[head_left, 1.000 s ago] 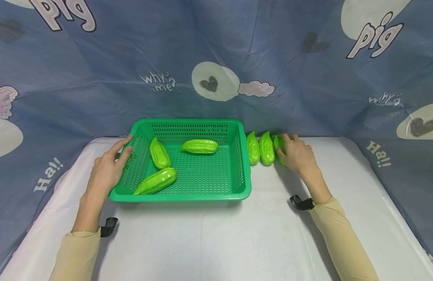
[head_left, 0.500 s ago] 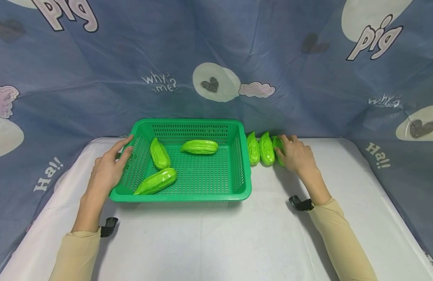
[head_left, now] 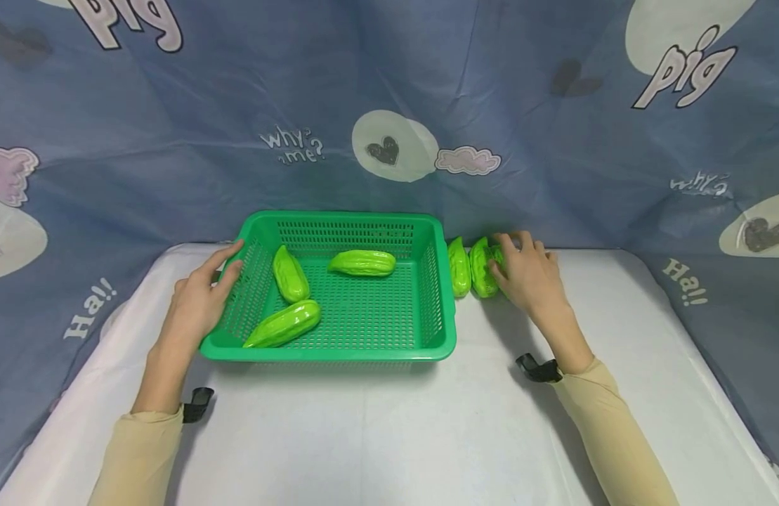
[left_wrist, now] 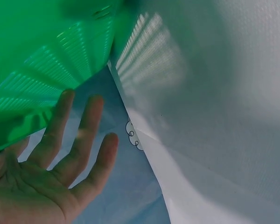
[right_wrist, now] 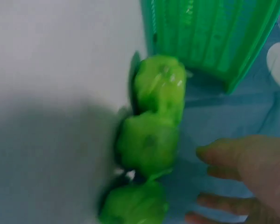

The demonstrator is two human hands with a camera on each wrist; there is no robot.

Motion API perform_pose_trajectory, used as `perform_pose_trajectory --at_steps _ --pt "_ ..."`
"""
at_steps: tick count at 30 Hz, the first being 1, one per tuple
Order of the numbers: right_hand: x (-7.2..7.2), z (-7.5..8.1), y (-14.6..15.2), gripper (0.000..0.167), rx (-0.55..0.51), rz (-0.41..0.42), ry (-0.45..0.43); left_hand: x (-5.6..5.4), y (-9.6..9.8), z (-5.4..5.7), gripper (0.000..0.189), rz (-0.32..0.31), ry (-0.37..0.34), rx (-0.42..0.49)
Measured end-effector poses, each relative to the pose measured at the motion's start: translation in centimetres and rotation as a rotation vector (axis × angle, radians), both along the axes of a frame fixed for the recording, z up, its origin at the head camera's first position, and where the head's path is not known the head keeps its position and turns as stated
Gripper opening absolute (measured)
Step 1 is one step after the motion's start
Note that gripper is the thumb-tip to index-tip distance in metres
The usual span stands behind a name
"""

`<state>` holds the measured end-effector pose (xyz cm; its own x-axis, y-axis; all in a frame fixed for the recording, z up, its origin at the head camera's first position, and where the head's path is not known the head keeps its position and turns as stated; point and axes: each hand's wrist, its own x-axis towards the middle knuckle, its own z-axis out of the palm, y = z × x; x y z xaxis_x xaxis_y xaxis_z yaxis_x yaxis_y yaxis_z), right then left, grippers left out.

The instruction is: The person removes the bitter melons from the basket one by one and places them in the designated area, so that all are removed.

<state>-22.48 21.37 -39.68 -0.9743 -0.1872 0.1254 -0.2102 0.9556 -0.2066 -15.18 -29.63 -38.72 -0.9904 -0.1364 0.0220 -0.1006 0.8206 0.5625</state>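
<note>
A green basket (head_left: pixel 329 355) stands on the table with three ridged, glossy bitter melons lying in it, one of them near the back (head_left: pixel 362 263). At its left rim is my left hand (head_left: pixel 196 302); in the left wrist view its fingers (left_wrist: pixel 86 135) spread loosely against and beside the outer wall. Three more bitter melons line up right of the basket: a left one (head_left: pixel 459 268), a middle one (head_left: pixel 482 273) and a right one (right_wrist: pixel 135 205). My right hand (head_left: pixel 531 277) hovers over the right one, partly hiding it, fingers loosely bent and holding nothing.
A white cloth (head_left: pixel 364 436) covers the table. Behind it rises a blue printed curtain (head_left: pixel 237 91), close to the basket's far rim and the row of melons.
My right hand has shifted a little left and up, its thumb now overlapping the middle bitter melon. The left hand stays at the basket's rim. The head view has shifted slightly.
</note>
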Motion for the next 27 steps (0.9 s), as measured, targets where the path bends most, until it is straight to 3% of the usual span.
perform_pose_trajectory --at_steps 7,12,15,20,27 --pt "-0.3 1.0 -2.6 0.042 -0.198 0.284 0.162 0.0 0.2 0.1 0.061 -0.007 -0.015 0.017" --pt "-0.5 1.2 -4.9 0.030 -0.205 0.471 0.317 0.0 0.1 0.1 0.062 -0.012 -0.022 0.020" --pt "-0.6 1.3 -6.5 0.028 -0.175 0.574 0.365 -0.1 0.0 0.0 0.062 -0.014 -0.024 0.024" --pt "-0.7 1.5 -8.5 0.035 -0.112 0.674 0.355 -0.1 0.1 0.0 0.062 -0.015 -0.025 0.030" --pt "-0.7 1.8 -10.4 0.042 -0.049 0.701 0.296 -0.1 0.2 0.1 0.062 -0.016 -0.028 0.037"
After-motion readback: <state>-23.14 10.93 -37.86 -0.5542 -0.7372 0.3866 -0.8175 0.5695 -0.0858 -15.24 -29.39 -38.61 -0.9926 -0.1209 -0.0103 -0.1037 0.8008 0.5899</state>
